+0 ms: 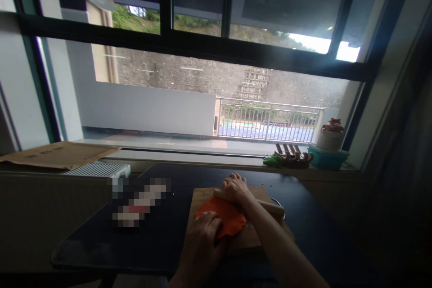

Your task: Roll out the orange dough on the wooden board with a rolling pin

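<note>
A flat, roundish orange sheet of dough (pixel 228 218) lies on a wooden board (pixel 199 194). My left hand (pixel 202 234) is at the near left edge of the sheet, its fingers bent and closed on that edge; the thumb is partly hidden. Across the far side of the board lies a pale wooden rolling pin (pixel 270 207), slanting down to the right. Over the pin's left part my right hand (pixel 235 187) is closed, fingers curled across it. My right forearm passes in front of the pin's middle and the board's right side.
The board rests on a dark table (pixel 162 238). A blurred-out patch (pixel 140 204) covers something on its left. Along the window sill stand a teal container (pixel 327 156), a brown slatted object (pixel 293 155) and a green item (pixel 272 160). Brown paper (pixel 57 155) lies over a radiator (pixel 101 169) at left.
</note>
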A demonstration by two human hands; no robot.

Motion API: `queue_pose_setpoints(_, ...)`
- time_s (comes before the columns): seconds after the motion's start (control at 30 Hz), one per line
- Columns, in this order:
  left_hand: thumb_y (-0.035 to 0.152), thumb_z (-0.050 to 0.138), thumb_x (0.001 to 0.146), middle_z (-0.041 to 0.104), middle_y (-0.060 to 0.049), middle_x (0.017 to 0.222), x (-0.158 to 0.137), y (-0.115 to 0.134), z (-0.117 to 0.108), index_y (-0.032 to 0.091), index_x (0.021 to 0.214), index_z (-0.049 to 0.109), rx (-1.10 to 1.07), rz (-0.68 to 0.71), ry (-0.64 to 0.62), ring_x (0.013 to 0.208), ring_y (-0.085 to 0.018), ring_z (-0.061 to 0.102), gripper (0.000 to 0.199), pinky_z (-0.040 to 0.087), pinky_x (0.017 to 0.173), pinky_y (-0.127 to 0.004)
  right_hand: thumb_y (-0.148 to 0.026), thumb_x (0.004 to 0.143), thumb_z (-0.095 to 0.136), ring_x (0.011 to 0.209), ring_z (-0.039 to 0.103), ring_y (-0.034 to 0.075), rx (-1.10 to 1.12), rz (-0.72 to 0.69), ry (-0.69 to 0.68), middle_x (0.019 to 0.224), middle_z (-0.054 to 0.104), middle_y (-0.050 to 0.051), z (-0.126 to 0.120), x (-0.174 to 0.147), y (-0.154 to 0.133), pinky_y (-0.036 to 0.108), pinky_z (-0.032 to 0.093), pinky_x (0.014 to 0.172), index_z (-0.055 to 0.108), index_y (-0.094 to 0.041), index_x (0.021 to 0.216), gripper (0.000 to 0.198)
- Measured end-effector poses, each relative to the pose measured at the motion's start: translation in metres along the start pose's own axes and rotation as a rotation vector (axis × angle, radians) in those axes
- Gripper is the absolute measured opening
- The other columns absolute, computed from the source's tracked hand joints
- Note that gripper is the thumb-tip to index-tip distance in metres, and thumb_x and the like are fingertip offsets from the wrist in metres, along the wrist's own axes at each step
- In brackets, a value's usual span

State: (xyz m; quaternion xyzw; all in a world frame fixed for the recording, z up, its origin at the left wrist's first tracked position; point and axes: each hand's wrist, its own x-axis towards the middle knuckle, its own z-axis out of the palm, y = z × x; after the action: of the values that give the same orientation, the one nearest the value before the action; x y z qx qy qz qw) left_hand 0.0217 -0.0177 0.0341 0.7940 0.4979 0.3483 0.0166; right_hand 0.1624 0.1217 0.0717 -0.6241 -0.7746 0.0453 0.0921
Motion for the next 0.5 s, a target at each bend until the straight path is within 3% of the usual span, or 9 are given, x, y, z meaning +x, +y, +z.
queue_pose_setpoints(0.23,0.023,0.059,0.081,0.067,-0.007,0.099,-0.001,0.001,0.000,0.021,0.090,0.063,-0.021,-0.007,-0.034,0.099,-0.027,0.061,0.010,0.046,0.094,-0.046,-0.045,0.100,0.021,0.137,0.028,0.026,0.044,-0.143,0.058,0.143,0.044,0.007,0.011,-0.040,-0.014,0.050,0.024,0.108,0.061,-0.030,0.119,0.048)
queue_pose_setpoints(0.33,0.023,0.060,0.081,0.066,-0.008,0.104,0.000,0.001,0.000,0.020,0.092,0.064,-0.023,-0.002,-0.028,0.102,-0.028,0.060,0.012,0.045,0.096,-0.047,-0.043,0.099,0.023,0.136,0.028,0.025,0.023,-0.149,0.037,0.141,0.046,0.007,0.006,-0.030,-0.009,0.049,0.024,0.107,0.063,-0.030,0.116,0.045)
queue_pose_setpoints(0.5,0.022,0.062,0.080,0.066,-0.008,0.108,0.002,0.001,0.000,0.021,0.094,0.065,-0.014,-0.019,-0.048,0.104,-0.029,0.059,0.015,0.045,0.095,-0.048,-0.036,0.098,0.030,0.132,0.034,0.026,-0.019,-0.043,0.014,0.136,0.050,0.010,-0.006,0.003,0.003,0.048,0.029,0.103,0.066,-0.025,0.110,0.039)
